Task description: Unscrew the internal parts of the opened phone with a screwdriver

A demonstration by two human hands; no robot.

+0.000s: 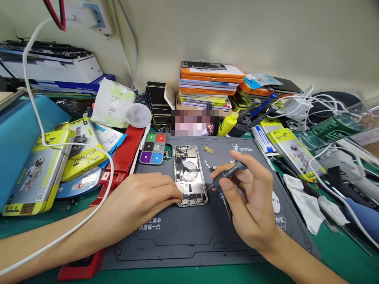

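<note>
An opened smartphone lies on the grey repair mat, its circuit board and round charging coil exposed. My left hand is closed at its lower left edge, the fingers pressed together and steadying the frame. In my right hand is a dark screwdriver, held slanting between thumb and fingers. Its thin tip points at the phone's lower right side; whether it touches cannot be made out. Below that hand lies a slim tool with thin metal tips, partly hidden. Small loose parts are on the mat right of the phone.
A tray with coloured squares stands left of the phone. Yellow battery boxes and a red tool crowd the left. Behind are stacked boxes, a screen and a screwdriver holder. A white cable crosses above my left forearm.
</note>
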